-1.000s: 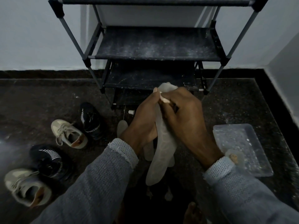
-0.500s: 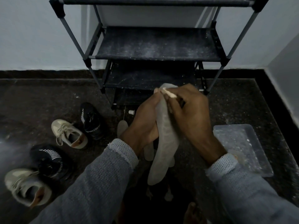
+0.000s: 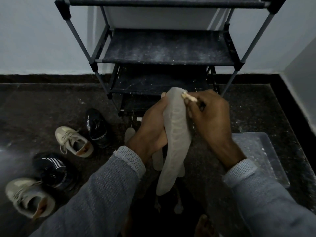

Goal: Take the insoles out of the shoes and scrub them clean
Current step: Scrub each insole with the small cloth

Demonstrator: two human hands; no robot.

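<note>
My left hand grips the insole upright; my right hand pinches a small brush against its top end. Scrubbing is underway. Other insoles lie below my grip. Four shoes stand left of it; whether more insoles need scrubbing, I cannot tell.

The insole at centre frame is pale grey with a faint ribbed pattern, and the brush at its top has cream bristles. Both sleeves are light grey knit with a mesh weave. At left, two beige shoes show tan linings, and two black shoes carry white stripes. The rack is black, speckled white; the floor is dark speckled stone.
</note>
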